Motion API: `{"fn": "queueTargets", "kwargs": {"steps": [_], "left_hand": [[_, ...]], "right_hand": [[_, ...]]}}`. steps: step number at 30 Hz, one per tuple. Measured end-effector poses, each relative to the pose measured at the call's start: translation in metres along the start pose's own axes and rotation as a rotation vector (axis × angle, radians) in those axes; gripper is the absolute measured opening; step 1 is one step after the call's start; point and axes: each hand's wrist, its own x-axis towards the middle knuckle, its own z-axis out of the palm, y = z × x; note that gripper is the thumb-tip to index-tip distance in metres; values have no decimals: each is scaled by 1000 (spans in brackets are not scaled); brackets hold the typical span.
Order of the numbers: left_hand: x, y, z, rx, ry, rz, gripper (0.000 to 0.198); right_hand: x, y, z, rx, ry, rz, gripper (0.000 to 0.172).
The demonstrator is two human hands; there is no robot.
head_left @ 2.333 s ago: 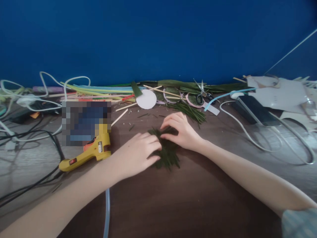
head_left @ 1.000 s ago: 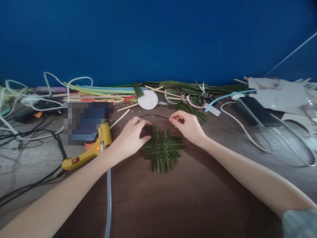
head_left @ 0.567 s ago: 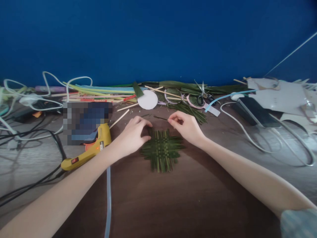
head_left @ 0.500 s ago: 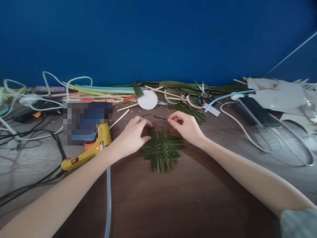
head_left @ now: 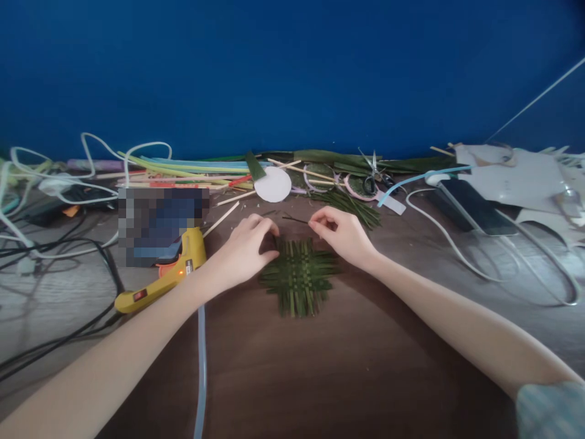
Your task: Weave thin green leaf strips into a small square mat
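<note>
A small woven mat of green leaf strips lies flat on the brown table, its strip ends loose on all sides. At its upper left corner is my left hand, thumb and forefinger apart with nothing seen between them; the thumb tip is at the mat's edge. My right hand, above the mat's upper right, pinches one end of a thin dark leaf strip. The strip's free end points left, over the table just beyond the mat. More cut leaf strips lie in a bunch behind my right hand.
A yellow glue gun rests at left beside a blurred screen. Scissors, a white paper disc and sticks lie along the blue wall. At right are a phone and white cables.
Almost nothing differs. The dark strip in my right hand has tilted slightly flatter; both hands stay around the mat, which has not moved.
</note>
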Motion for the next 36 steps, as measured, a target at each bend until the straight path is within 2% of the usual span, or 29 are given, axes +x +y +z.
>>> {"fn": "queueTargets", "kwargs": {"steps": [7,14,22,36], "left_hand": [[-2,4,-2,92,8,48,23],[-8,1,2,264,85,155,23],[-9,1,0,480,142,263,24],[-10,1,1,529,160,303,31]], "right_hand": [[-2,-3,-1,-9,-40,1,8],[-2,-2,0,54,-68,46,13],[-2,-1,-1,67,-61,31,13],[-2,1,-1,84,-66,32,13]]}}
